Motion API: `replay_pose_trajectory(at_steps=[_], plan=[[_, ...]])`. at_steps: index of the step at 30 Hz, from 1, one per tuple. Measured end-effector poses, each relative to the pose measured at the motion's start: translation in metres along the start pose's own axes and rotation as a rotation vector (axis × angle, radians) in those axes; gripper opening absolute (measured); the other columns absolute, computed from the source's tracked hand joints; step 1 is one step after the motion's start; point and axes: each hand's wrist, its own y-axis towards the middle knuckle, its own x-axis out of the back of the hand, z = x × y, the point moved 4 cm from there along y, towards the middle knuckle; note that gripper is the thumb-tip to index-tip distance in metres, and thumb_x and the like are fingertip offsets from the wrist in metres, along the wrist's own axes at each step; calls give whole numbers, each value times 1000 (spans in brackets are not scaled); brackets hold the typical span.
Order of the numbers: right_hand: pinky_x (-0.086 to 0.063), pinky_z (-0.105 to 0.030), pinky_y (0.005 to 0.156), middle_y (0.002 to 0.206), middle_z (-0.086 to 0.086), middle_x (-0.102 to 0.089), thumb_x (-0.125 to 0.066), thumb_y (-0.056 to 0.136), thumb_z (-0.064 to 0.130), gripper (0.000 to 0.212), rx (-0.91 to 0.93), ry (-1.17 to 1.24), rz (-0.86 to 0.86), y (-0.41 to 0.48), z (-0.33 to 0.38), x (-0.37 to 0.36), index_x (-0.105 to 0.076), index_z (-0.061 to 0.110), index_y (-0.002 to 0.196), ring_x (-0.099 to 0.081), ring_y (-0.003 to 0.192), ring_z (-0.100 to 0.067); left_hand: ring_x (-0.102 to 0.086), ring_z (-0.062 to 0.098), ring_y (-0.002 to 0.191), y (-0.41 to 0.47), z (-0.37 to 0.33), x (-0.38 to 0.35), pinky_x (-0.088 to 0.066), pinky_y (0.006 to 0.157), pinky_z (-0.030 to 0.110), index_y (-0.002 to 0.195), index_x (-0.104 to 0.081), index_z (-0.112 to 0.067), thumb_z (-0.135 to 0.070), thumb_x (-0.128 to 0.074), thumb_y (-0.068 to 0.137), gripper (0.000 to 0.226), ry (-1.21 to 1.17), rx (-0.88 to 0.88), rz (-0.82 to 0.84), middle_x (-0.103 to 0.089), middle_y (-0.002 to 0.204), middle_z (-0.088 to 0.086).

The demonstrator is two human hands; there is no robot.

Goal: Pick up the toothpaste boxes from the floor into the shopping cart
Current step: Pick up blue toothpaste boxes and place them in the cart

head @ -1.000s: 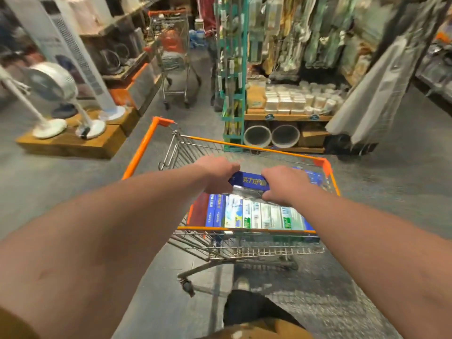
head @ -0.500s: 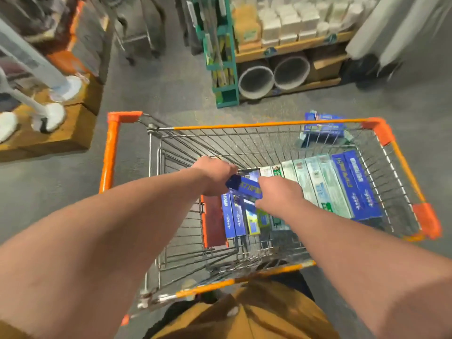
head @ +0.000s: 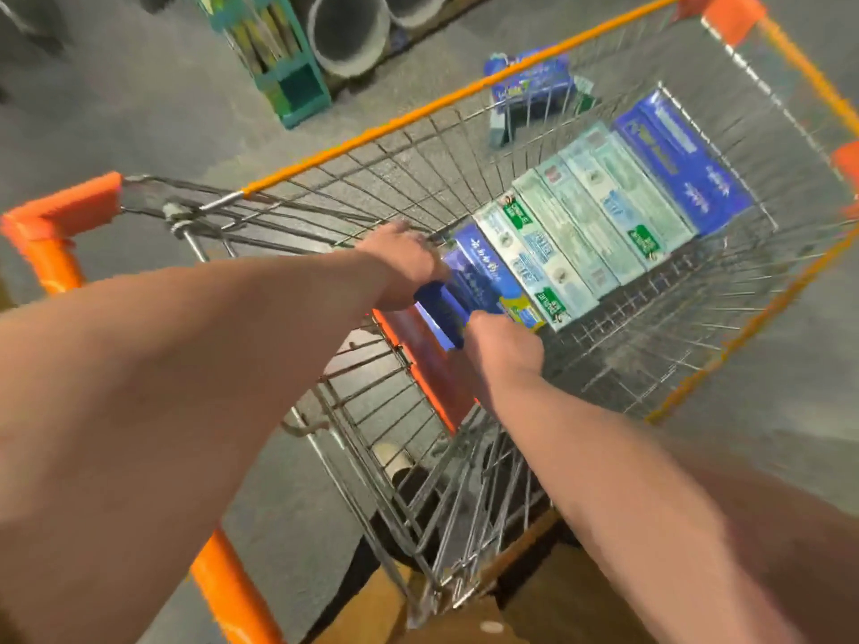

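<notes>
Both my hands reach down into a wire shopping cart (head: 325,156) with orange rails. My left hand (head: 405,267) and my right hand (head: 504,348) grip the two ends of a dark blue toothpaste box (head: 441,304), held low at the left end of a row of toothpaste boxes (head: 595,225) lying side by side on the cart floor. The row has blue boxes and white-green ones. A few more blue toothpaste boxes (head: 530,83) lie in a small pile on the grey floor beyond the cart's far rail.
A teal display rack (head: 279,62) and two grey round pipes (head: 348,32) under a wooden shelf stand past the cart. An orange child-seat flap (head: 418,364) sits by my hands. My tan trousers (head: 534,611) press against the cart's near end.
My view has tilted down and closer over the cart. My two hands have lowered the dark blue box from above the cart down to the row on its floor.
</notes>
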Motion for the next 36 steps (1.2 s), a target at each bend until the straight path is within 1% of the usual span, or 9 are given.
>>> replay_pose_trajectory(at_steps=[3, 5, 8, 13, 22, 29, 31, 33, 36], plan=[[-43, -35, 75, 113, -11, -72, -53, 98, 52, 35, -4, 119, -14, 3, 12, -13, -61, 18, 103, -68, 106, -32, -41, 21, 135, 7, 10, -10, -19, 120, 42, 129, -54, -41, -34, -64, 95, 35, 40, -18, 79, -56, 131, -6], [-39, -33, 73, 108, -11, -72, -50, 95, 63, 43, -26, 181, -18, 6, 14, -27, -50, 21, 90, -68, 102, -32, -35, 22, 143, 13, 12, -23, -8, 125, 46, 136, -50, -43, -60, -71, 85, 58, 53, -43, 163, -53, 138, -7], [-41, -34, 70, 108, -8, -70, -50, 93, 67, 48, -49, 208, -32, 13, 16, -49, -52, 19, 96, -66, 102, -31, -35, 23, 144, 21, 13, -42, 1, 125, 53, 138, -49, -47, -89, -61, 62, 88, 64, -76, 211, -56, 136, -9], [-42, -34, 67, 96, -2, -56, -52, 93, 69, 53, -9, 202, -76, 14, 22, -57, -58, 19, 111, -57, 94, -27, -38, 16, 141, 26, 23, -59, 1, 125, 55, 124, -57, -50, -81, -65, 73, 61, -40, -75, 126, -58, 130, -19], [-40, -34, 63, 100, -3, -58, -44, 94, 72, 55, 51, 151, 23, 10, 22, -55, -53, 20, 107, -49, 85, -27, -25, 18, 150, 10, 20, -56, 10, 122, 60, 147, -44, -45, -97, -57, 58, 104, -96, -7, 288, -40, 157, -13], [-47, -40, 77, 120, -11, -64, -40, 97, 68, 61, 61, 111, 50, 11, 10, -49, -53, 13, 121, -59, 112, -33, -25, 15, 150, -2, 12, -39, 8, 124, 54, 149, -43, -42, -95, -57, 60, 105, -185, 67, 270, -40, 157, -11], [-46, -42, 78, 124, -12, -62, -39, 100, 61, 57, 77, 91, 52, 11, 4, -36, -51, 12, 125, -58, 115, -35, -33, 15, 147, -6, 10, -31, 2, 126, 50, 149, -44, -41, -92, -59, 64, 100, -217, 100, 256, -44, 154, -12], [-50, -46, 86, 128, -14, -61, -38, 103, 45, 47, 93, 66, 53, 9, 0, -18, -49, 9, 131, -57, 119, -36, -49, 19, 135, -15, 10, -17, -24, 123, 47, 144, -48, -41, -81, -65, 71, 86, -280, 166, 219, -56, 143, -12], [-51, -40, 76, 117, -13, -65, -36, 100, 62, 59, 153, -2, -33, -5, -6, 17, -54, 11, 125, -62, 109, -34, -60, 23, 120, -39, 4, 11, -50, 98, 35, 143, -51, -38, -66, -71, 78, 74, -397, 279, 175, -63, 132, -8]])
